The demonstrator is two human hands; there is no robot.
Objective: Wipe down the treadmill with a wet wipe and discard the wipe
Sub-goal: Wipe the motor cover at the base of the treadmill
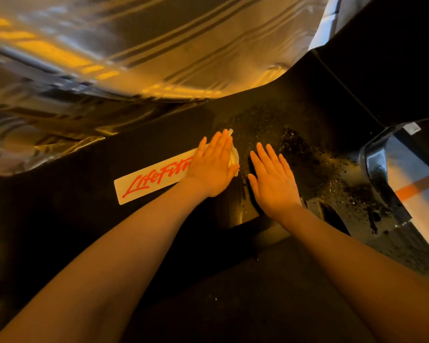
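Note:
I look down on the black front hood of the treadmill (295,100), which carries a white label with red script (149,179). My left hand (214,162) lies flat with straight fingers on the hood and presses a white wet wipe (234,158) under its palm; only the wipe's edges show past the fingers. It also covers the right end of the label. My right hand (273,179) rests flat beside it, fingers straight, holding nothing. Wet droplets and dark specks (307,154) glisten on the hood to the right of both hands.
The dark treadmill belt (245,293) lies below the hood between my forearms. A shiny reflective floor (109,58) spreads beyond the hood at upper left. A black upright (382,58) rises at upper right, with a silver side rail (377,164) at right.

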